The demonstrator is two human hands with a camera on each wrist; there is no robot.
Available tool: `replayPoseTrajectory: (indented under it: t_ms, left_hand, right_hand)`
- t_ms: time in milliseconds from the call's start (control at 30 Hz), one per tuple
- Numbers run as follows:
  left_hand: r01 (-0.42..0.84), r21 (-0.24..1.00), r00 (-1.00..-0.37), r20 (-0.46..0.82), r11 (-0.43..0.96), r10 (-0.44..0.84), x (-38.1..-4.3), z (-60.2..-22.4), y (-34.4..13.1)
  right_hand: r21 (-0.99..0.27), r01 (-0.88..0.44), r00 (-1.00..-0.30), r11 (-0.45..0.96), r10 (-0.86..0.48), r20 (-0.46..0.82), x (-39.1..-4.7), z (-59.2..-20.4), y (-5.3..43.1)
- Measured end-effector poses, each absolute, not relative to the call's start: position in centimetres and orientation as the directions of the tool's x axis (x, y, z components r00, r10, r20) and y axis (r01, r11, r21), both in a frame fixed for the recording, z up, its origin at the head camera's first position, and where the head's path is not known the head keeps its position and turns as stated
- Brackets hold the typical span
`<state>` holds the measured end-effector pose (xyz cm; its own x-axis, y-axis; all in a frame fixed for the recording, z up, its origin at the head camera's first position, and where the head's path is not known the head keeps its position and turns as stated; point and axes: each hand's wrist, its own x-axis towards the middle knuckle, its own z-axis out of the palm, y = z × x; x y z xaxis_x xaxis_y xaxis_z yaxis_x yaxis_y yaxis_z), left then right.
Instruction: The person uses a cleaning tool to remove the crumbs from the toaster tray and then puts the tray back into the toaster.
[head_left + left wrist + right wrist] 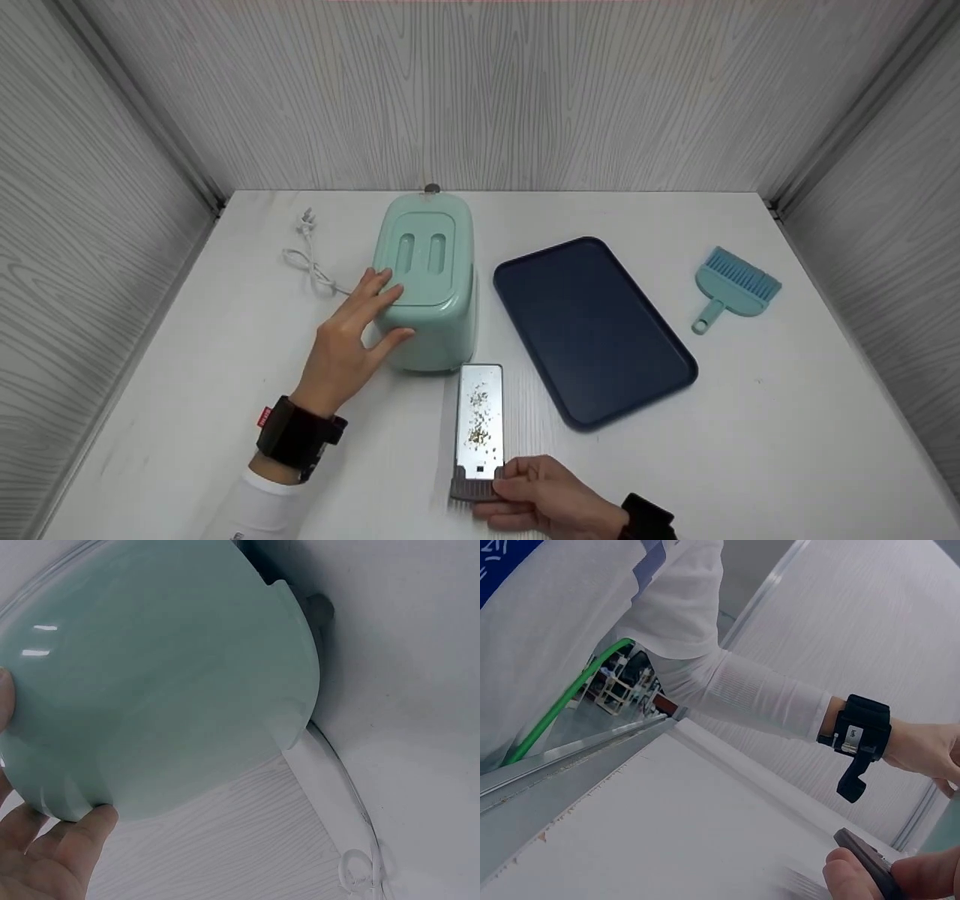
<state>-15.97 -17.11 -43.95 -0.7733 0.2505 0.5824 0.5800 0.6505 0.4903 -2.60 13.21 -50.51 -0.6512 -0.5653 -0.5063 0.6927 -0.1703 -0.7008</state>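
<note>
Our right grip (547, 496)'s pinching the crumb tray (464, 420) by its dark end (469, 490), 5 o'clock from the toaster (426, 285); left grip (346, 349) rests loosely there. We'd guess light, stiff, spills easily: hold that end, level.

A crumb-strewn silver tray (465, 424), seemingly level, is near a mint toaster (421, 281).

Soft shadows (glare on green casing (161, 682))
</note>
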Motion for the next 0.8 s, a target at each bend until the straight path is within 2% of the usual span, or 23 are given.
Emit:
replayPoseTrajectory:
  t_ms: [367,800]
  left_hand:
    - [0.584,0.512,-0.778,0.575,0.630,0.253,-16.1,-44.1,-16.9]
    - [0.576,0.519,-0.773,0.597,0.631,0.214,-15.6,-44.4,-16.2]
  right_hand:
    - [-0.711,0.664,-0.699,-0.234,-0.531,-0.478,-3.6,-50.0,15.5]
    - [-0.753,0.621,-0.748,-0.218,-0.451,-0.486,-5.4,-49.2,17.5]
